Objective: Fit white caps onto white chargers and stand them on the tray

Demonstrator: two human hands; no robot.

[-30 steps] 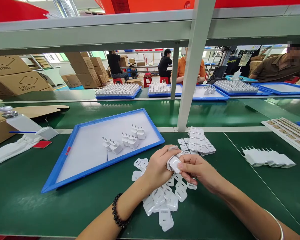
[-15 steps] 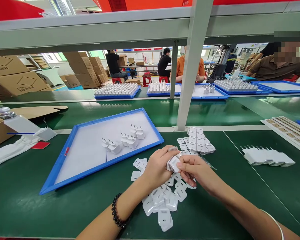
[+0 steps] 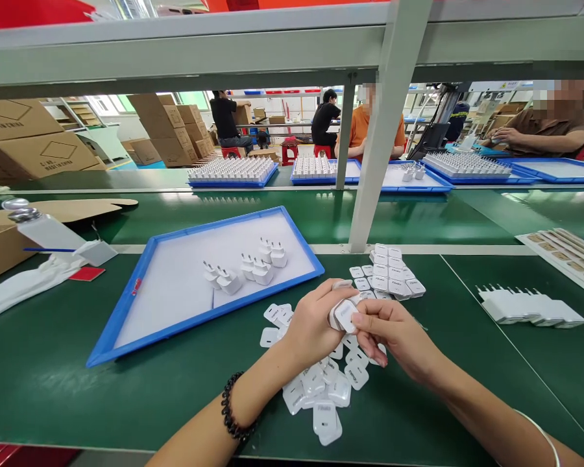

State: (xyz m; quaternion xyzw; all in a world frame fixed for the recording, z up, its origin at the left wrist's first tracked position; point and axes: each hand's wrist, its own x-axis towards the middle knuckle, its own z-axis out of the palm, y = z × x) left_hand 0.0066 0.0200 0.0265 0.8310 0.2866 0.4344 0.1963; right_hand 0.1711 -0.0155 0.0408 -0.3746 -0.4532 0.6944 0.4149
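Note:
My left hand (image 3: 311, 324) is closed around several small white charger end caps, rounded squares held together as a stack. The thumb and fingers of my right hand (image 3: 394, 331) pinch the front charger end cap (image 3: 345, 316) of that stack. Below both hands lies a loose heap of the same caps (image 3: 326, 415), some with a small slot and some with printed lettering. Just beyond them, more caps (image 3: 394, 272) are laid out in rows and stacked. My fingers partly hide the held pieces.
A blue-rimmed tray (image 3: 175, 331) at left holds several white plug housings (image 3: 228, 281) with pins up. More white plug housings (image 3: 528, 306) lie at right. A metal post (image 3: 377, 175) rises beyond the hands. At far left are a dispenser bottle (image 3: 48, 230) and white glove (image 3: 34, 282).
The view has shifted slightly, so things appear a little further right. My hands keep the same grip on the caps. A co-worker's hands at far right now show together.

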